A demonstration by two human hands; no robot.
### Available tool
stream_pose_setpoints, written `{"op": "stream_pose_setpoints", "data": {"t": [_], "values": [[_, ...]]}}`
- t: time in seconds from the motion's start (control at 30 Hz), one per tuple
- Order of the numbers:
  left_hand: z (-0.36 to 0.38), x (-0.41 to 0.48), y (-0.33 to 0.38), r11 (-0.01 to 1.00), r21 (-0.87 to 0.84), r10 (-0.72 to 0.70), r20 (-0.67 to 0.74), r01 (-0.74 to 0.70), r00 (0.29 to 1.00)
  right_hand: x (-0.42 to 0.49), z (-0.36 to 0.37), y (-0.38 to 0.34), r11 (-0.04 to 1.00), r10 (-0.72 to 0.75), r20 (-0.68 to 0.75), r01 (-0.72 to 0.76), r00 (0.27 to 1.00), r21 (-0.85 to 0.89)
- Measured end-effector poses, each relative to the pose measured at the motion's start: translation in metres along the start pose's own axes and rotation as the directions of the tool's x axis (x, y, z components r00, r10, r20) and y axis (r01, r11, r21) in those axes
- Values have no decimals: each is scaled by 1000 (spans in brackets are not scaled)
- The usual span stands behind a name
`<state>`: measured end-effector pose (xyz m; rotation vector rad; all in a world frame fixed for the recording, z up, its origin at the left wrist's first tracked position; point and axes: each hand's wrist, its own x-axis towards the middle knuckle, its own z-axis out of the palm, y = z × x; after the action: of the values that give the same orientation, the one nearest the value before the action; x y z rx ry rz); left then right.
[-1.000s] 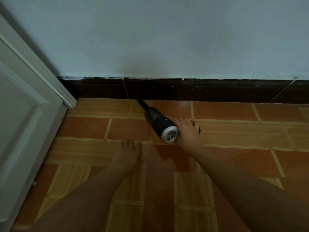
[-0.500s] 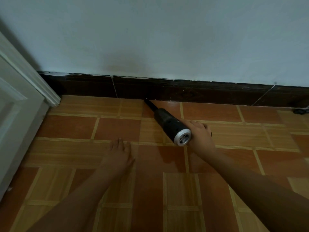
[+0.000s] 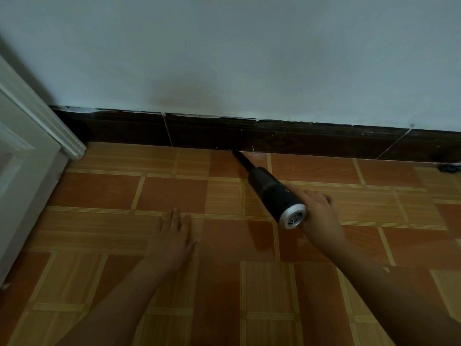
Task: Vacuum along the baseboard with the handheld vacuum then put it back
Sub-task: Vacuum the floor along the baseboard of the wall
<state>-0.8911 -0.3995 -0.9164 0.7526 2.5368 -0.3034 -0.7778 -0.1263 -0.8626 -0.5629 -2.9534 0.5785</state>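
Gripping the vacuum [image 3: 270, 192] at its rear, the right hand [image 3: 321, 217] has its fingers curled round it just beside the silver vented cap [image 3: 293, 218]. The black body slants from the hand toward about 11 o'clock, and the tip of its thin nozzle [image 3: 243, 161] touches the foot of the dark baseboard [image 3: 311, 138]. At 9 o'clock from that hand, well apart, the left hand [image 3: 172, 237] lies flat on the tiled floor [image 3: 99, 191], fingers straight and together, pointing to 12. A white door frame [image 3: 37, 126] stands at the far 9 o'clock edge; a small dark thing [image 3: 449, 168], too blurred to name, lies by the baseboard at 3 o'clock.
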Motion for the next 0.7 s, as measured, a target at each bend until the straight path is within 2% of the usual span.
{"op": "stream_pose_setpoints", "data": {"t": [0.47,0.7], "values": [[2,-1,1,1000,3,2,-49,-2,999,-23,-11,37,997,75,-40,-73,996,31],[2,-3,2,1000,-25,2,-86,-5,996,-24,-12,28,993,108,-53,-105,993,47]]}}
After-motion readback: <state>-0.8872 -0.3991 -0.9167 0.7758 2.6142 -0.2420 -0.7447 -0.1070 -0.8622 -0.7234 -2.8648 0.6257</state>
